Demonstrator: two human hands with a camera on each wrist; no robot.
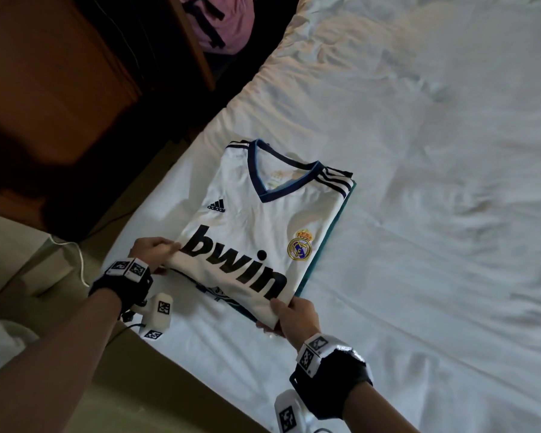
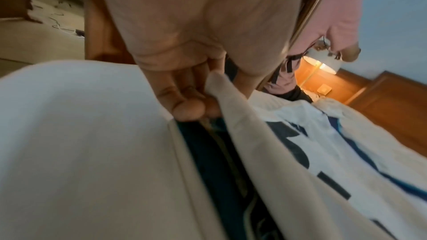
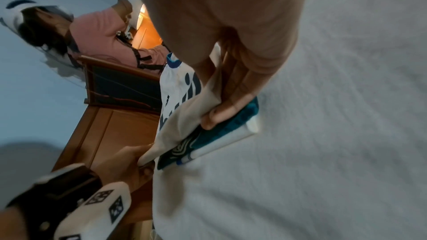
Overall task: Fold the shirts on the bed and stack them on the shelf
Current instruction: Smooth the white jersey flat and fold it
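A white football jersey (image 1: pixel 256 220) with a navy V-collar, black "bwin" lettering and a gold crest lies folded on the bed, on top of a teal shirt (image 1: pixel 341 220) whose edge shows along its right side. My left hand (image 1: pixel 152 251) pinches the jersey's near left corner, thumb on top. At the near right corner my right hand (image 1: pixel 289 317) grips the jersey the same way. The left wrist view shows my left hand (image 2: pixel 196 98) pinching the white fold (image 2: pixel 231 109). My right hand (image 3: pixel 221 109) holds white cloth over the teal shirt (image 3: pixel 233 123).
The white bedsheet (image 1: pixel 419 151) spreads wide to the right and far side. A wooden cabinet (image 1: pixel 60 73) stands left of the bed. A white cable (image 1: pixel 78 254) lies on the floor by the bed's edge. A person in a pink top (image 3: pixel 99 32) is beyond the cabinet.
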